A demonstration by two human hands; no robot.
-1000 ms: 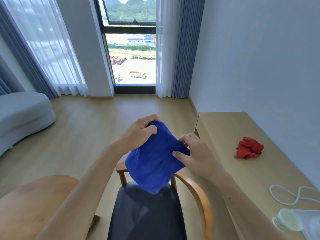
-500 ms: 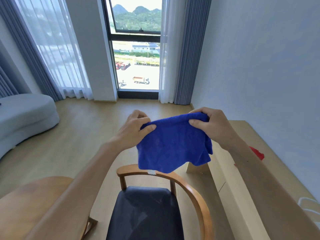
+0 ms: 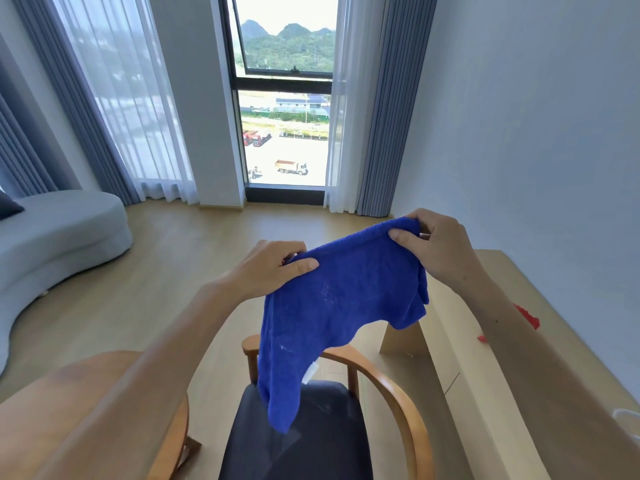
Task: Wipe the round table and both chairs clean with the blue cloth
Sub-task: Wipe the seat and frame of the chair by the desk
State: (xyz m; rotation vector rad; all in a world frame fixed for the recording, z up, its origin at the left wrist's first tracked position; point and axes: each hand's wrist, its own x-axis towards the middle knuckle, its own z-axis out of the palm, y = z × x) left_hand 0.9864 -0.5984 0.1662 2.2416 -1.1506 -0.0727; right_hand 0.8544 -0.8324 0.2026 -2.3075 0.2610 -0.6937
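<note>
I hold the blue cloth [image 3: 339, 306] spread in the air in front of me. My left hand [image 3: 273, 268] pinches its upper left corner and my right hand [image 3: 436, 244] pinches its upper right corner, a little higher. The cloth hangs down over a wooden chair [image 3: 405, 393] with a dark seat, its lower tip close above the seat. The round wooden table [image 3: 41, 410] shows at the lower left, partly behind my left forearm. Only one chair is in view.
A long light wooden desk [image 3: 491, 341] runs along the right wall, with a red cloth [image 3: 528, 318] on it behind my right arm and a white cable [image 3: 627, 415] at the edge. A grey sofa [image 3: 59, 237] stands at the left. Window and curtains lie ahead.
The cloth went from bunched between both hands to spread open. My right hand moved up and to the right, and the cloth now hangs lower over the chair seat.
</note>
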